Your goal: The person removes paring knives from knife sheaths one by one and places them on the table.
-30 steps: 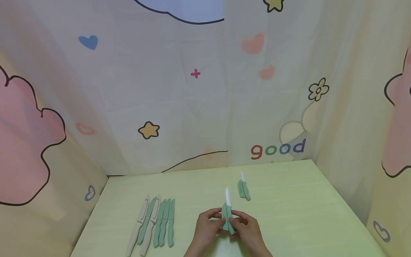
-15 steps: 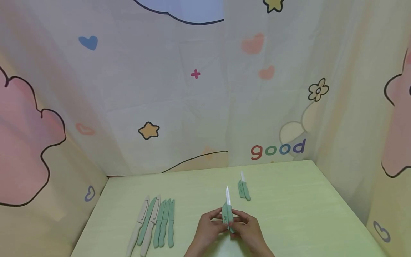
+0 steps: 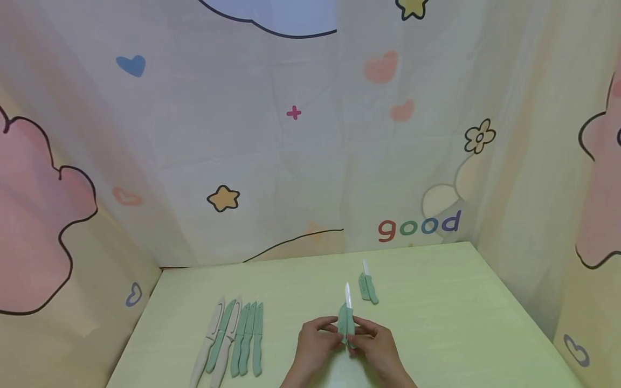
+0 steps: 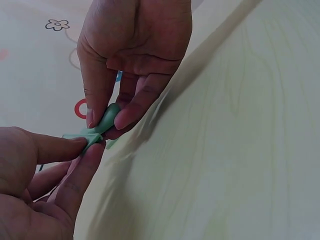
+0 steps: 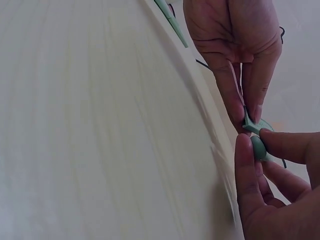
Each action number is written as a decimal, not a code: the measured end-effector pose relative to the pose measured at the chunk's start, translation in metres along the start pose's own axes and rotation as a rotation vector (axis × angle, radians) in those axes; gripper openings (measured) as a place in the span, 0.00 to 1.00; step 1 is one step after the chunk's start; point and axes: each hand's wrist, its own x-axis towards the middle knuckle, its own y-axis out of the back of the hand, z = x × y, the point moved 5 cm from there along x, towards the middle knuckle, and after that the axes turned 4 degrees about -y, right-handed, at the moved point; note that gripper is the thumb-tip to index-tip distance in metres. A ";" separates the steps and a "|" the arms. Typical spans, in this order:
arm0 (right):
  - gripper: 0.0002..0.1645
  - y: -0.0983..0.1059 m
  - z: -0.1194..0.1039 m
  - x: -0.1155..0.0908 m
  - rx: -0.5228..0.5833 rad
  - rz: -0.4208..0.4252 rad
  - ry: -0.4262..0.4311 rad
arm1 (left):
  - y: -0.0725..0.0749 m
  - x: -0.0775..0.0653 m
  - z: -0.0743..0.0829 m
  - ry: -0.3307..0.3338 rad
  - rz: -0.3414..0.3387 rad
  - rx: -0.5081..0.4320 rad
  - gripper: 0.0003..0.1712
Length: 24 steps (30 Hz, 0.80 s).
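In the head view, my left hand (image 3: 316,344) pinches a green blade sheath (image 3: 343,319) between thumb and fingers. My right hand (image 3: 377,345) grips the green handle of a small paring knife (image 3: 348,296), its bare pale blade pointing up and away. Sheath and knife are held side by side, close together, above the table. Seen from the left wrist, the butt of the knife handle (image 4: 108,118) sits between the right thumb and fingers. The right wrist view shows the left fingertips on the sheath's end (image 5: 254,126). Fingers partly cover both pieces.
Behind the hands, another small green knife (image 3: 371,289) lies unsheathed beside its green sheath (image 3: 364,286) on the pale table (image 3: 446,323). To the left lie several sheathed green knives (image 3: 259,337) and two larger beige ones (image 3: 224,350). A patterned curtain (image 3: 291,161) surrounds the table.
Both hands have shifted slightly right with the knife and sheath, which have turned a little in the fingers and stand more upright. The knives on the table have not moved.
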 end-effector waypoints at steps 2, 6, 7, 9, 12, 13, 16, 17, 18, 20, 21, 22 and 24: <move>0.30 0.001 0.000 0.001 -0.005 0.014 0.001 | 0.000 0.001 0.000 0.010 0.015 0.000 0.20; 0.29 0.003 0.001 0.005 -0.023 0.051 0.008 | 0.000 0.005 0.001 0.027 0.053 0.028 0.16; 0.29 0.003 0.001 0.006 -0.028 0.062 0.012 | -0.001 0.007 0.001 0.027 0.064 0.038 0.15; 0.28 0.004 0.000 0.009 -0.037 0.083 0.017 | -0.001 0.010 0.003 0.022 0.084 0.062 0.14; 0.26 0.004 -0.001 0.013 -0.040 0.112 0.022 | -0.002 0.014 0.007 0.008 0.109 0.089 0.13; 0.26 0.004 -0.002 0.014 -0.040 0.119 0.024 | -0.003 0.016 0.007 0.005 0.113 0.091 0.13; 0.25 0.005 -0.004 0.019 -0.053 0.142 0.034 | -0.005 0.021 0.008 0.010 0.121 0.087 0.11; 0.24 0.005 -0.005 0.020 -0.060 0.145 0.040 | -0.005 0.023 0.007 0.015 0.122 0.085 0.10; 0.24 0.004 -0.006 0.022 -0.067 0.149 0.043 | -0.006 0.024 0.007 0.014 0.123 0.083 0.10; 0.24 0.004 -0.007 0.024 -0.080 0.153 0.050 | -0.006 0.026 0.006 0.011 0.122 0.084 0.09; 0.24 0.004 -0.008 0.025 -0.081 0.151 0.057 | -0.006 0.027 0.006 0.009 0.122 0.088 0.09; 0.23 0.004 -0.009 0.026 -0.080 0.151 0.061 | -0.006 0.028 0.005 0.006 0.121 0.091 0.09; 0.23 0.003 -0.010 0.028 -0.083 0.152 0.063 | -0.006 0.030 0.004 0.005 0.122 0.094 0.09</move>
